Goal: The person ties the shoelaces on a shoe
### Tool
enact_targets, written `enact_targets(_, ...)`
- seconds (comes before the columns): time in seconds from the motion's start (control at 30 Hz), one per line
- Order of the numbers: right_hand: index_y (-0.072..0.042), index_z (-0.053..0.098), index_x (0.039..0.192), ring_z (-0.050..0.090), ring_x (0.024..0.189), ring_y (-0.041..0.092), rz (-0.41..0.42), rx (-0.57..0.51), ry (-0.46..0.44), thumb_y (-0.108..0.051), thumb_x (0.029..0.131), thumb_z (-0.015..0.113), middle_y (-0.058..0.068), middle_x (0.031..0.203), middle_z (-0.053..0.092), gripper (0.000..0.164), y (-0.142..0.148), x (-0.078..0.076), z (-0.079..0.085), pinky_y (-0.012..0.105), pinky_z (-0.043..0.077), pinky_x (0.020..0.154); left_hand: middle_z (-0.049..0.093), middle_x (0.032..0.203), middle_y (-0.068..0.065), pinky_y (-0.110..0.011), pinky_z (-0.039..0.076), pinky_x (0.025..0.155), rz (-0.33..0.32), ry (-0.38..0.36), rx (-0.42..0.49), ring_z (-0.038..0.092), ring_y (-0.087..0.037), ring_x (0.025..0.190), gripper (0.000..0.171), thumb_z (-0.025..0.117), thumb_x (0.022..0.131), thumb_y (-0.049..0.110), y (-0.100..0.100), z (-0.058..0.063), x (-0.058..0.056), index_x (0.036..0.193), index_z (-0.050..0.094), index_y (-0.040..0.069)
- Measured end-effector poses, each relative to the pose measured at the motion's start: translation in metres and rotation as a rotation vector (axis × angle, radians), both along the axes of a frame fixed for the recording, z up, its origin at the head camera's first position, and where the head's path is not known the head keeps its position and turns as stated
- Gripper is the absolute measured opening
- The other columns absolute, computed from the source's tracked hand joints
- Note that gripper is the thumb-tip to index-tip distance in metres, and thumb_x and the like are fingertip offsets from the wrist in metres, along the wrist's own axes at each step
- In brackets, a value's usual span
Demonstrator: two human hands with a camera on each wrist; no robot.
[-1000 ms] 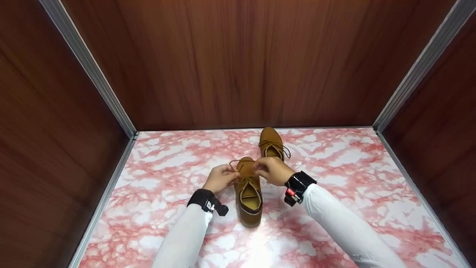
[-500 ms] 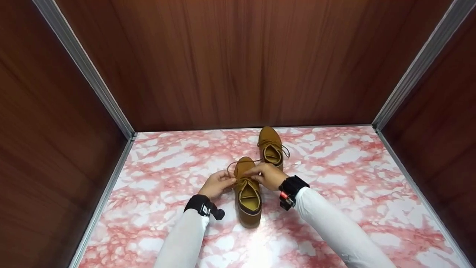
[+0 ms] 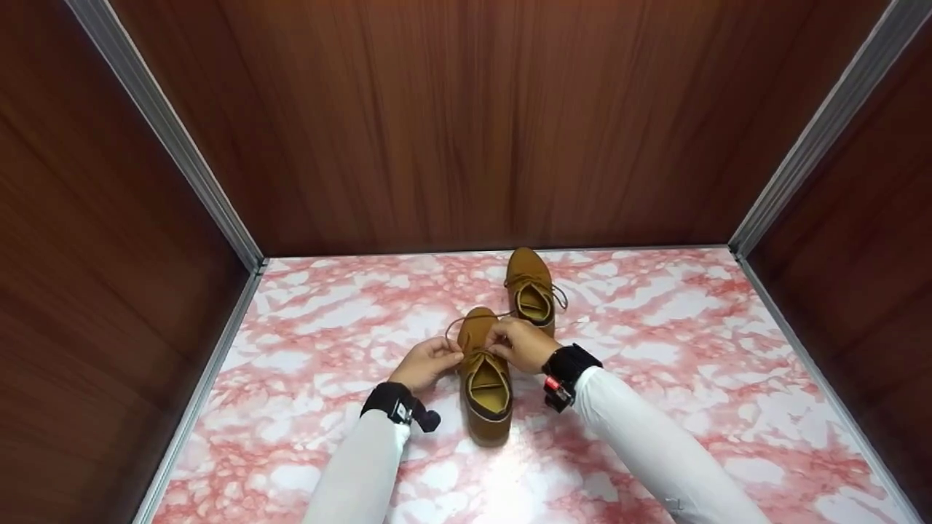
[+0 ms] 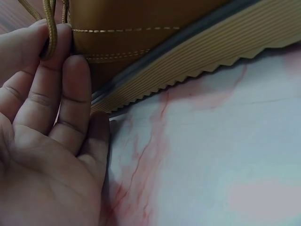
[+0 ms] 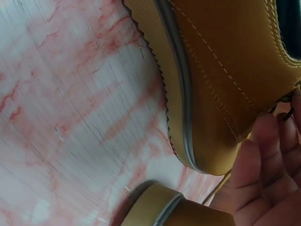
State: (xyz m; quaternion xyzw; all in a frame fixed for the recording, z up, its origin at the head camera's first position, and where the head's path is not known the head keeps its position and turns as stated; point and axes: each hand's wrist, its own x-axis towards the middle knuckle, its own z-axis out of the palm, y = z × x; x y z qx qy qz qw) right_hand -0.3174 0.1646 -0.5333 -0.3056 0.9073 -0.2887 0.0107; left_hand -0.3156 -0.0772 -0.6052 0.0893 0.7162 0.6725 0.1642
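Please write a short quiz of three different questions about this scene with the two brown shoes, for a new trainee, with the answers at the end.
1. True or false: the far shoe lies on its side.
2. Which shoe do both hands work on? A) the near shoe B) the far shoe C) neither
3. Fill in: the left hand pinches a ___ beside the near shoe.

Key
1. False: it stands upright on the marble surface.
2. A: the left hand and the right hand meet over its front.
3. Lace: the left wrist view shows it held between the fingers.
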Motion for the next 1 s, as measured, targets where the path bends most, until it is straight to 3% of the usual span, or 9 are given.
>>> enact_targets(0.2,-0.007,0.066,0.096,0.066,0.089,0.019,-0.087,-0.057,-0.063,-0.008,0.100,0.066,0.010,0.097,0.072,0.005,0.016,-0.001,0.010,0.040,0.058,0.087,0.072,0.090,0.008,-0.034,0.058,0.092,0.005,-0.021,0.019,0.068,-0.008,0.089,0.011,0.071,0.097,0.009,0.002,0.001,0.000,0.105,0.068,0.003)
enact_targets(0.37,-0.006,0.062,0.099,0.062,0.085,0.017,-0.228,-0.257,-0.167,-0.008,0.102,0.059,0.012,0.097,0.068,0.005,0.035,-0.002,0.019,0.035,0.055,0.082,0.072,0.088,0.009,-0.031,0.057,0.089,0.018,-0.017,0.000,0.067,-0.008,0.087,0.010,0.073,0.096,0.009,0.003,0.003,-0.001,0.104,0.069,0.004)
enact_targets(0.47,-0.007,0.059,0.095,0.066,0.088,0.019,-0.275,-0.491,-0.324,-0.008,0.103,0.051,0.011,0.100,0.068,0.011,0.043,-0.001,0.025,0.034,0.058,0.082,0.072,0.087,0.008,-0.031,0.057,0.086,0.038,-0.023,0.015,0.067,-0.009,0.086,0.008,0.073,0.096,0.009,0.005,0.007,-0.003,0.101,0.069,0.005)
enact_targets(0.6,-0.009,0.055,0.092,0.073,0.104,0.024,-0.226,-0.924,-0.636,-0.012,0.106,0.037,0.011,0.112,0.076,0.023,0.044,0.001,0.033,0.042,0.060,0.098,0.074,0.089,0.005,-0.035,0.059,0.086,0.071,-0.049,0.056,0.069,-0.009,0.083,0.007,0.072,0.095,0.007,0.008,0.015,-0.004,0.101,0.069,0.005)
enact_targets(0.7,-0.011,0.051,0.088,0.072,0.094,0.023,-0.170,-1.147,-0.799,-0.015,0.109,0.031,0.009,0.095,0.075,0.029,0.041,0.002,0.036,0.046,0.058,0.103,0.075,0.091,0.004,-0.034,0.059,0.086,0.092,-0.022,0.055,0.069,-0.008,0.084,0.005,0.072,0.095,0.006,0.011,0.021,-0.005,0.099,0.069,0.005)
enact_targets(0.8,-0.014,0.046,0.085,0.057,0.072,0.018,-0.156,-1.215,-0.851,-0.017,0.112,0.032,0.000,0.074,0.052,0.030,0.036,0.004,0.039,0.041,0.058,0.091,0.077,0.097,-0.001,-0.030,0.056,0.084,0.106,0.027,0.067,0.069,-0.008,0.088,0.005,0.070,0.094,0.002,0.015,0.027,-0.005,0.096,0.067,0.005)
enact_targets(0.87,-0.014,0.046,0.088,0.042,0.066,0.016,-0.171,-1.227,-0.857,-0.018,0.112,0.035,-0.003,0.073,0.038,0.026,0.034,0.005,0.040,0.036,0.054,0.082,0.078,0.102,-0.004,-0.029,0.055,0.083,0.117,0.039,0.099,0.069,-0.008,0.092,0.009,0.067,0.093,-0.001,0.017,0.031,-0.006,0.093,0.065,0.007)
enact_targets(1.0,-0.007,0.050,0.109,0.035,0.069,0.014,-0.193,-1.182,-0.819,-0.008,0.107,0.038,-0.004,0.076,0.036,0.012,0.032,0.005,0.041,0.031,0.044,0.073,0.077,0.109,-0.008,-0.031,0.055,0.091,0.123,0.026,0.211,0.070,-0.011,0.101,0.017,0.058,0.090,-0.007,0.021,0.042,-0.005,0.090,0.060,0.009)
